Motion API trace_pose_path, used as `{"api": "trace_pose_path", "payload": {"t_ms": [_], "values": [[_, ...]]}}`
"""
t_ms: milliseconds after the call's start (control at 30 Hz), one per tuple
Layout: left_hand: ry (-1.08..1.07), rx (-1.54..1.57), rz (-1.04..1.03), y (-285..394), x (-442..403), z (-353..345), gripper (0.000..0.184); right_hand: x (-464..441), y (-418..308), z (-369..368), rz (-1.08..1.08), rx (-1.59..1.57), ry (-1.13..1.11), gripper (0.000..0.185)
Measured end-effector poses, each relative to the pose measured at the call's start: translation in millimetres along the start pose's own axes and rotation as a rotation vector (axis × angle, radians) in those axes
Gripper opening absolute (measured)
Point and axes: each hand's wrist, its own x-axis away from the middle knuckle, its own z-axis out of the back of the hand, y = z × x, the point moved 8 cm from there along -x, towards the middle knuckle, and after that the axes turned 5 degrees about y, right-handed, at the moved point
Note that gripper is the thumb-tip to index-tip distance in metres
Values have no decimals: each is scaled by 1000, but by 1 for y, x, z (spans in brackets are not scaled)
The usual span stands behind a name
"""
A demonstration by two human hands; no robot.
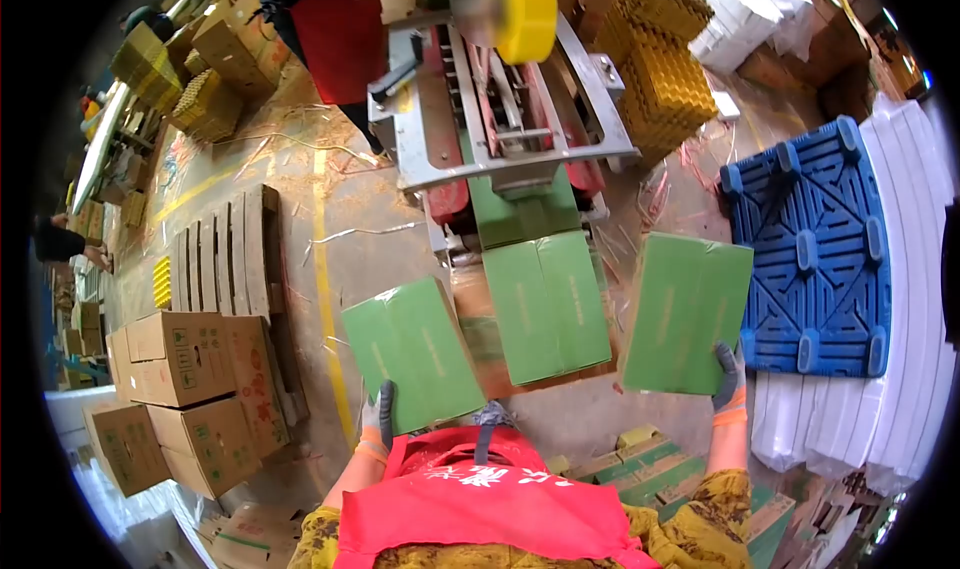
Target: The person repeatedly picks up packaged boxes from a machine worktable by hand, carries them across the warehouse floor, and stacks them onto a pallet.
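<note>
Left hand: gloved, partly closed on the bottom edge of the left green carton, which is left of the near end of the carton-sealing machine; some fingers hidden.
Right hand: gloved, partly closed on the outer edge of the right green carton, right of the machine's near end; some fingers hidden.
Middle green carton: at the machine's near end, between the two held cartons.
Blue pallet: right of the machine, beyond the right green carton.
Wooden pallet: left of the machine.
Co-worker: beside the machine's left side.
</note>
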Motion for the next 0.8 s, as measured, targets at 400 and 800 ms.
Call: {"api": "trace_pose_path", "payload": {"t_ms": [400,800], "values": [[-155,-166,-147,-87,-9,-1,40,-52,216,101,-354,273,-122,68],[-178,-338,-44,-15,48,37,61,61,121,11,-430,-174,-142,65]]}}
